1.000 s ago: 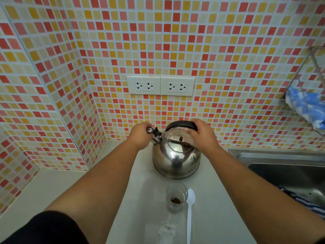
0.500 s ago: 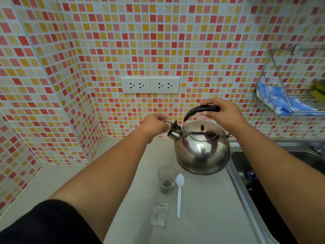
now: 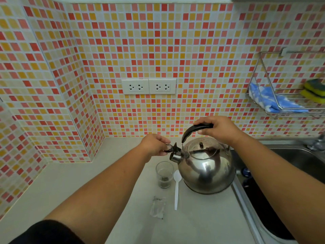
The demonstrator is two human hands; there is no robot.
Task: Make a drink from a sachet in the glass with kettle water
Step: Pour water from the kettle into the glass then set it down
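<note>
Head view: a person's two hands work a steel kettle (image 3: pixel 206 169) on a pale counter (image 3: pixel 73 187) in a tiled corner.
Just changed: a second ago the kettle stood far behind the glass; now it sits to the glass's right, at the edge of the sink (image 3: pixel 299 161), spout turned left and hanging just above and beside the glass rim.
Meaning: judged from this, the kettle is lined up to pour, with water the step in hand.
Right hand (image 3: pixel 218 129): clenched over the black handle (image 3: pixel 193 129), which is raised.
Left hand (image 3: pixel 154 144): fingers pinched on the black spout cap (image 3: pixel 171 148), which looks lifted clear of the spout mouth.
Glass (image 3: pixel 164 174): upright, just left of the kettle, with a dark layer at the bottom, likely the sachet powder; no stream is visible.
Kettle contents: hidden under the lid.
Spoon (image 3: pixel 176 188): white, lying flat between glass and kettle, unused.
Sachet (image 3: pixel 157 206): near side of the glass, crumpled, apparently empty.
Wire rack (image 3: pixel 284 95): far right on the wall, holding a blue cloth (image 3: pixel 270 98) and sponges (image 3: pixel 314 89).
</note>
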